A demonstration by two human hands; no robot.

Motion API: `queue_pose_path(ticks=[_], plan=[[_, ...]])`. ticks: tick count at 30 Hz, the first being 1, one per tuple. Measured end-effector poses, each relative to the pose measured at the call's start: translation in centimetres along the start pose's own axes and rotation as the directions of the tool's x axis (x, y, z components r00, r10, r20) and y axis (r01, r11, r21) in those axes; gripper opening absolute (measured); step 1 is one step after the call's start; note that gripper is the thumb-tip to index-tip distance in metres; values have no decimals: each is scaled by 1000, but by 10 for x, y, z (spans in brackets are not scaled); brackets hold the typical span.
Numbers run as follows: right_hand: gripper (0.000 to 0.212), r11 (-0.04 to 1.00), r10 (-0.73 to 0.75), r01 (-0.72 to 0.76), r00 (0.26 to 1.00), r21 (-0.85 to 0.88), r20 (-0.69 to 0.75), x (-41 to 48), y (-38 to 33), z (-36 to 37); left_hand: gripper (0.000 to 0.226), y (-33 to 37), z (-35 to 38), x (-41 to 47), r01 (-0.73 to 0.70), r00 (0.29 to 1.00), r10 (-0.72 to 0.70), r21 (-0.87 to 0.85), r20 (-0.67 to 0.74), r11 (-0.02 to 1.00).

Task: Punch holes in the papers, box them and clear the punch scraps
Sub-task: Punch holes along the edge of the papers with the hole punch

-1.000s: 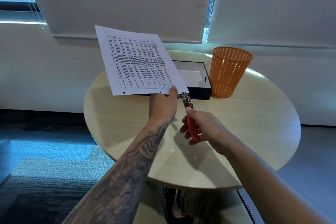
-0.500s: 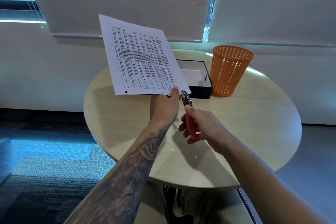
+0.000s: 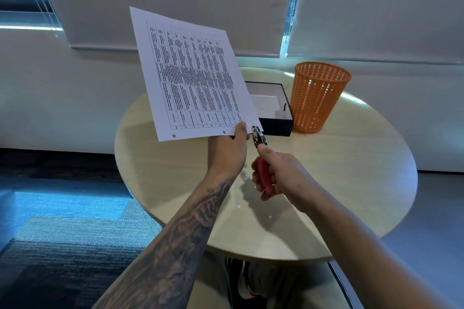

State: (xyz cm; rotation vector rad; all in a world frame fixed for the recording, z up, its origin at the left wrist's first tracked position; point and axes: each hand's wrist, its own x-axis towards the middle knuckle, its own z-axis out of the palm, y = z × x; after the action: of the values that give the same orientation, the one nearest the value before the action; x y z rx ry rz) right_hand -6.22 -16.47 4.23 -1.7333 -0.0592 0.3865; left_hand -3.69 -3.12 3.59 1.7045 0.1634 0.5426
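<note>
While my left hand pinches the sheet up in front of the box, my right hand is wrapped around the hole punch at its corner, so next I probably squeeze, then box it.

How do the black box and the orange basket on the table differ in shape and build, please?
The black box is low, flat and rectangular; the orange basket is tall, round and narrows toward its base. The box has solid dark walls with a pale inside, while the basket's wall is slotted all round. The held paper hides part of the box; the basket shows whole. Both stand open-topped, side by side on the round table.
</note>
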Motion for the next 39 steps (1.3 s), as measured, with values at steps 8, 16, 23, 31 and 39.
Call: queue_pose_path(ticks=[8,16,23,31,39], plan=[[52,1000,12,-12,1000,-21,-5,5,3,-1,17,-10,1,1,17,1000,-17,24,2,1000],[54,988,128,-126,992,-92,14,17,14,-9,36,-43,3,-5,153,988,-154,75,11,985],[54,955,238,-230,971,-186,23,28,16,-13,47,-66,1,-2,90,995,-99,298,17,950],[58,928,321,-301,945,-222,62,33,13,-16,44,-79,4,5,-40,996,1,450,86,892],[54,910,353,-324,933,-258,76,33,8,-16,42,-77,5,5,-27,998,-7,504,64,864]])
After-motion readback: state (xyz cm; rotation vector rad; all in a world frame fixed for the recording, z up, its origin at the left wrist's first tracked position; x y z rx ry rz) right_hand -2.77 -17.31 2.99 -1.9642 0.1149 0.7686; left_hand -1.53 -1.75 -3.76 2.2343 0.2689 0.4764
